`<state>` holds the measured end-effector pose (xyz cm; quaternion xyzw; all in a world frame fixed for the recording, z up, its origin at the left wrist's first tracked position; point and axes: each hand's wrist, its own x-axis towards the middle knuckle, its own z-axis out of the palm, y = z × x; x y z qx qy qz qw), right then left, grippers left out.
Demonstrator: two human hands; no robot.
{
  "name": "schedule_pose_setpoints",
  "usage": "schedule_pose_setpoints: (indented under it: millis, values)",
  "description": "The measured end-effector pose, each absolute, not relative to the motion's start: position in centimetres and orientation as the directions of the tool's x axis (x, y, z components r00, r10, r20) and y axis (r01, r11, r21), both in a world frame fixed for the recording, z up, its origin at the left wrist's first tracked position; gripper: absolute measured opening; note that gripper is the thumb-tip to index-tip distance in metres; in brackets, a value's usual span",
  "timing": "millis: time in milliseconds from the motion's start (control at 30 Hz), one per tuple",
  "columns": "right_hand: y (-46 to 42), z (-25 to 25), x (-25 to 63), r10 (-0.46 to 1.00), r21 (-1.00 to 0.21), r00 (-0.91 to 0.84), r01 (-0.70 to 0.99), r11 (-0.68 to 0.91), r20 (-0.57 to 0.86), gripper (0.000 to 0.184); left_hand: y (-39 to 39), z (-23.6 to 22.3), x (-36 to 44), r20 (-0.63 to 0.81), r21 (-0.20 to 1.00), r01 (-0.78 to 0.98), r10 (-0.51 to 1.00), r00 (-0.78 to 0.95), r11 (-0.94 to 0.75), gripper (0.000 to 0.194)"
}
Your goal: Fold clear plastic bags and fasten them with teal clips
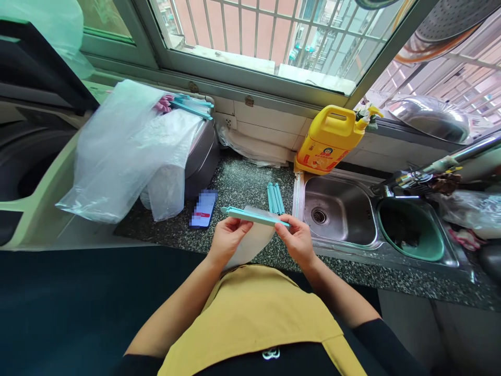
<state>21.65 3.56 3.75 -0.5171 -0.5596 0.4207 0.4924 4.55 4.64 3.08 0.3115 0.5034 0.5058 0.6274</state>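
Two hands, the left (230,237) and the right (296,237), pinch opposite ends of a light-blue clip (256,215) across a translucent bag (254,241), above the speckled counter (242,180). Beyond lie more blue clips (276,198); left, a phone (203,209); right, a steel sink (340,211) and yellow jug (329,140).
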Motion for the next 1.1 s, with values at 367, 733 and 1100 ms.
schedule_pose_setpoints:
  millis: [367,733,1100]
  values:
    - [2.6,2.6,22.3,0.997,-0.993,-0.02,0.098,0.074,0.072,0.025,4.0,2.6,4.1,-0.27,0.924,-0.259,0.96,0.081,0.281,0.044]
    - [3.1,2.5,22.3,0.991,-0.987,0.026,0.094,0.132,0.135,0.023,3.9,2.3,3.7,-0.222,0.946,-0.235,0.975,0.029,0.223,0.045]
    - [3.3,3.4,23.7,0.965,-0.951,-0.144,0.19,0.244,0.218,0.021,4.2,4.9,0.8,0.161,0.986,0.036,0.987,-0.024,-0.16,0.018]
